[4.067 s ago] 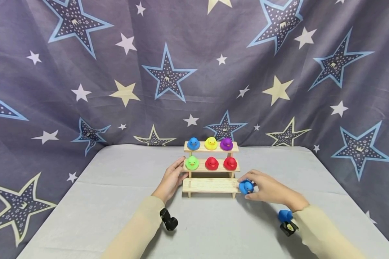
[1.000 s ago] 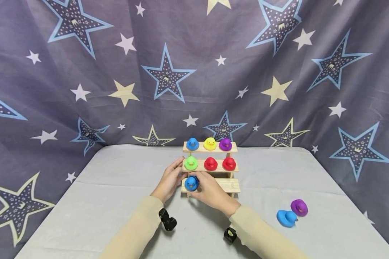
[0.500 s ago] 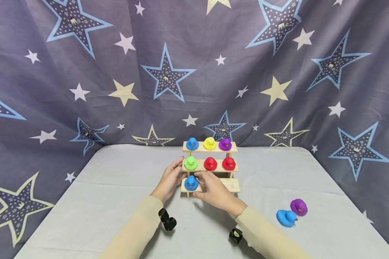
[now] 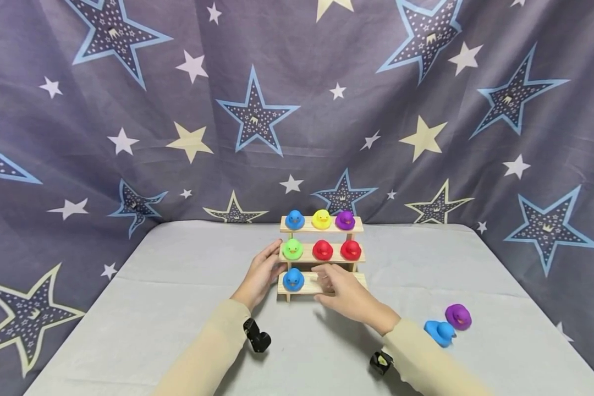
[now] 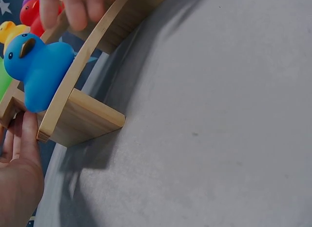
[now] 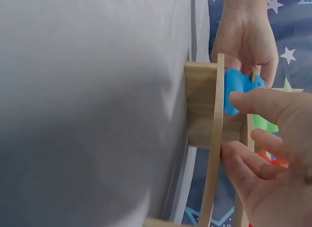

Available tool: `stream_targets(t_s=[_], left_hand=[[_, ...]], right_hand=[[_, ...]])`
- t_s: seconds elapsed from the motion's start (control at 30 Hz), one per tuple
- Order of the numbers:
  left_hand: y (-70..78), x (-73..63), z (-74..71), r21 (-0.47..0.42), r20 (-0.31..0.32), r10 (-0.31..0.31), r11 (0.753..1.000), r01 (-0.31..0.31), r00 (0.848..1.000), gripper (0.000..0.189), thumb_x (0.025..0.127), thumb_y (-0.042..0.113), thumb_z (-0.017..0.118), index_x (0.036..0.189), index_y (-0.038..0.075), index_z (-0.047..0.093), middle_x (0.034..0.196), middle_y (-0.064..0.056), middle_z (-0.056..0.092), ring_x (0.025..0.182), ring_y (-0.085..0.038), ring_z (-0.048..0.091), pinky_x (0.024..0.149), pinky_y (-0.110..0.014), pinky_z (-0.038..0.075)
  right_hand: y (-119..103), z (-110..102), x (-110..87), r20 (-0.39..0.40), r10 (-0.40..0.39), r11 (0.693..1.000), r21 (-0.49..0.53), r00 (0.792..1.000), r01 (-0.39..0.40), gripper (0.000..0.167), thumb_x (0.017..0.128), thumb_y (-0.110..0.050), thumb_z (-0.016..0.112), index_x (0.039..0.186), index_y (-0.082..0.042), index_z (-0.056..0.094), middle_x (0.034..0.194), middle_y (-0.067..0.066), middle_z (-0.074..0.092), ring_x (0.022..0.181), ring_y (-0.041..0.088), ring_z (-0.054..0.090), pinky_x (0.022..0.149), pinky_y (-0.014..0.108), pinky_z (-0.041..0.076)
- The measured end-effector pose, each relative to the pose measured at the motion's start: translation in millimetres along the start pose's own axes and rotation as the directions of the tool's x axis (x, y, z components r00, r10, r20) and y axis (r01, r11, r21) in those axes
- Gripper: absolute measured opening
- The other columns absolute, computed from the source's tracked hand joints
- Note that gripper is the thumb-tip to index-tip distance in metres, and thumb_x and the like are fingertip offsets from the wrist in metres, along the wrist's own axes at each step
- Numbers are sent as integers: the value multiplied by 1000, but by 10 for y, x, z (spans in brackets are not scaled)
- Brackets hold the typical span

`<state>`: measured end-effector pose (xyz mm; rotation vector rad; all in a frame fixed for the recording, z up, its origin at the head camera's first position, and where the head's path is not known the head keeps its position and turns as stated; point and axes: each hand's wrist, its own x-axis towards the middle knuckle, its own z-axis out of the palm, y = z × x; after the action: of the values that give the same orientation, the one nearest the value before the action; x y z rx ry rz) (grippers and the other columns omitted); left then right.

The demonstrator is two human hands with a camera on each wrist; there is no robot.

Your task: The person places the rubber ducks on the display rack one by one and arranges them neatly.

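Observation:
A small three-tier wooden stand (image 4: 309,285) holds rubber ducks. A blue rubber duck (image 4: 293,280) sits at the left end of the bottom tier, facing forward. My left hand (image 4: 259,278) rests against the stand's left side, its fingers extended along it; the left wrist view shows those fingers (image 5: 29,139) beside the tier ends. Just right of the blue duck, my right hand (image 4: 348,291) hovers over the bottom tier with thumb and fingers apart, holding nothing. In the right wrist view, a gap separates its index finger from the thumb (image 6: 263,101), which overlaps the duck.
On the middle tier are a green duck (image 4: 292,249) and two red ducks (image 4: 323,250). Blue, yellow (image 4: 321,219) and purple ducks stand on top. Another blue duck (image 4: 439,333) and a purple duck (image 4: 458,317) lie on the grey-covered table (image 4: 188,258), right of my right forearm.
My right hand carried the blue duck from the stand's right to the bottom tier's left end, let go and drew back rightward. The left hand stayed at the stand.

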<state>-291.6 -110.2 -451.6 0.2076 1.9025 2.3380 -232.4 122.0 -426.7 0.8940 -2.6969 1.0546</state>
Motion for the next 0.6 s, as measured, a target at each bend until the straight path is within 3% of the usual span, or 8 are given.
stream_targets(t_s=[0.33,0.6], left_hand=[[8,2,5,5,-2,-4,1000,4,1000,58,102,8,45,157,2,28,158,-17,32,140,-31,40,113,-35,42],[15,2,3,-7,-3,-6,1000,6,1000,59,100,6,45,157,2,28,158,-17,32,140,-31,41,112,-35,43]], right_hand=[[171,-250,-246,20,-35,999,22,999,34,43,84,-3,76,124,1,60,103,9,66,96,25,66,85,38,61],[308,-519,-466,-11,-34,999,9,999,34,42,84,-1,75,124,2,61,106,13,69,94,27,68,82,39,62]])
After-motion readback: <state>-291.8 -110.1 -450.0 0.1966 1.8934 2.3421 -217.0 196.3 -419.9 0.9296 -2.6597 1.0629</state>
